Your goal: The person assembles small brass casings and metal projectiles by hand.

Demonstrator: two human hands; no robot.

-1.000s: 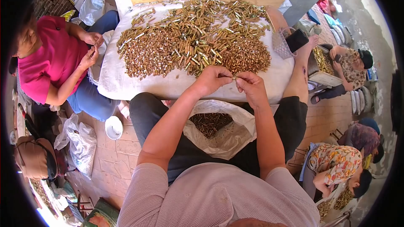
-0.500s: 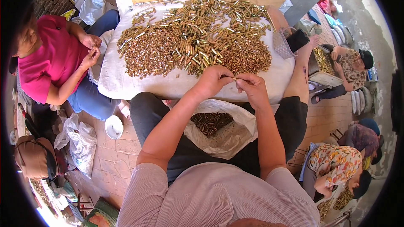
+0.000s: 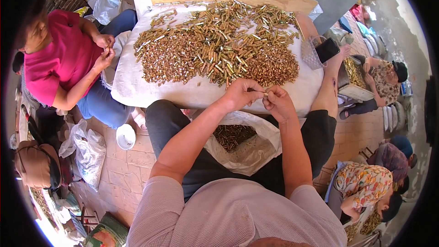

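A small, brass-coloured metal piece (image 3: 265, 94) is right at the fingertips where the left hand (image 3: 242, 94) and the right hand (image 3: 280, 104) meet, above the near strip of the white cloth-covered worktop (image 3: 151, 95). The piece is at three o'clock of the left thumb and forefinger and at about eleven o'clock of the bulk of the right hand. Both sets of fingers are pinched nearly together on it, the right ones more curled. Only a short bright glint of it shows between the tips, so which way it points, and how its long axis runs, cannot be told.

From the piece, a heap of short, copper-and-brass-coloured bits (image 3: 270, 64) lies at twelve o'clock, longer brass-coloured metal tubes (image 3: 224, 55) spread toward eleven, and a second heap of short shiny bits (image 3: 169, 59) lies at ten. At seven o'clock, below the forearms, an open off-white woven sack (image 3: 269, 139) holds dark brass-coloured tubes (image 3: 231, 137).

Compared with half a second ago, the meeting point of the hands sits farther toward four o'clock in the view. The worktop and its heaps have slid the same way, but less, so the hands have also shifted against them. Earlier a thin length showed between the tips, roughly along the nine-to-three line; now it looks more compact.
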